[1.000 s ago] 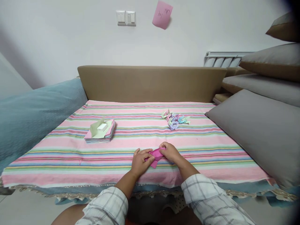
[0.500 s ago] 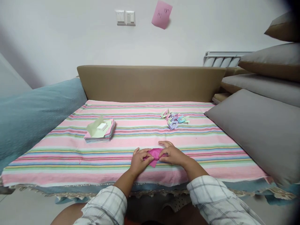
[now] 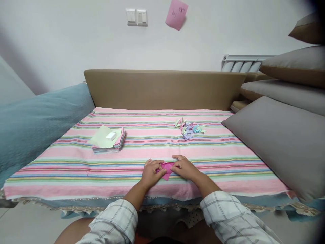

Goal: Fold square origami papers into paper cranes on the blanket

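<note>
A small folded piece of magenta paper (image 3: 167, 167) lies on the striped cloth near its front edge, one corner pointing toward me. My left hand (image 3: 153, 172) pinches its left side between thumb and fingers. On the right side, my right hand (image 3: 183, 166) grips the paper with thumb and forefinger, its other fingers held outward. The fingertips cover both ends of the paper, so its folds there are hidden. Beyond my hands sits a cluster of small folded paper figures (image 3: 189, 128) in green, pink, purple and blue.
At the left rests a stack of coloured paper sheets (image 3: 108, 149) with a small white block (image 3: 111, 136) on top. Grey cushions (image 3: 279, 135) are piled at the right. A brown backrest (image 3: 162, 89) borders the striped cloth (image 3: 142, 118) at the back; a blue armrest (image 3: 45, 118) flanks it.
My right hand has shifted slightly left along the magenta paper, and its fingers are closer in. The loose top sheet on the stack has dropped flatter toward the left.
</note>
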Motion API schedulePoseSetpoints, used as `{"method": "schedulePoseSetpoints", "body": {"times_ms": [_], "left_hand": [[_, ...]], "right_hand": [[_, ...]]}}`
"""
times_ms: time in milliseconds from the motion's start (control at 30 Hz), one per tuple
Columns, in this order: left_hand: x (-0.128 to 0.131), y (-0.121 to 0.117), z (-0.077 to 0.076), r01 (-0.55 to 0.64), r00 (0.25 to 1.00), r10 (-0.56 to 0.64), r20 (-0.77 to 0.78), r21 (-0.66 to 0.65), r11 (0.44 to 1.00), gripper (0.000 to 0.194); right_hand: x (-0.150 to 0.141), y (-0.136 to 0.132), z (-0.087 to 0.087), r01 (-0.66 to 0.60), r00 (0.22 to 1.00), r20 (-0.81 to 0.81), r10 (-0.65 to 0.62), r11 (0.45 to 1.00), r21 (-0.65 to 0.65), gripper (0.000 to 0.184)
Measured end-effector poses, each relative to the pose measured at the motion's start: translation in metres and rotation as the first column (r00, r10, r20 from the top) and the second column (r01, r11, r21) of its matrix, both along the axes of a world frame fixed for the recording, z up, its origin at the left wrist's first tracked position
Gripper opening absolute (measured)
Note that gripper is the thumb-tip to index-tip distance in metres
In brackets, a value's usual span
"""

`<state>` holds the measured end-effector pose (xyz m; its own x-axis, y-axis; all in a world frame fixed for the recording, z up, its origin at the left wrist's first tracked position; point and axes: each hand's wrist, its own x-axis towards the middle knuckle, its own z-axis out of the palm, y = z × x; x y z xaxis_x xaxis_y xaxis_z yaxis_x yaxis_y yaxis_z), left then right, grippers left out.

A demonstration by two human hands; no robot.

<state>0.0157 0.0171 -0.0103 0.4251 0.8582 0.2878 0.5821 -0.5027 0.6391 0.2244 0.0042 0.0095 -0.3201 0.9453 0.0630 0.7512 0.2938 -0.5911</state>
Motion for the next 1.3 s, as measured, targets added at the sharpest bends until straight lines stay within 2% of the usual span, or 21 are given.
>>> {"method": "schedulePoseSetpoints", "body": {"times_ms": [233,967,1167,1300], "left_hand": [[0.002,-0.001,0.001,-0.020,1.000,0.021,-0.013,0.032,0.999,0.018],[0.003,0.000,-0.005,-0.050,0.998,0.055,-0.027,0.179,0.983,0.022],[0.001,0.002,-0.005,-0.028,1.000,0.028,-0.001,0.168,0.985,0.021],[-0.001,0.002,-0.004,0.017,0.999,-0.013,-0.032,0.140,0.990,0.018]], "right_hand": [[-0.008,-0.001,-0.001,0.057,0.997,0.044,-0.058,0.998,0.027,0.022],[-0.020,-0.006,0.006,0.078,0.968,0.231,-0.096,0.993,0.083,0.012],[-0.011,-0.003,0.003,-0.007,0.994,0.109,0.009,1.000,-0.024,0.023],[-0.011,0.001,0.005,-0.059,0.984,0.171,0.055,0.998,0.016,0.022]]}}
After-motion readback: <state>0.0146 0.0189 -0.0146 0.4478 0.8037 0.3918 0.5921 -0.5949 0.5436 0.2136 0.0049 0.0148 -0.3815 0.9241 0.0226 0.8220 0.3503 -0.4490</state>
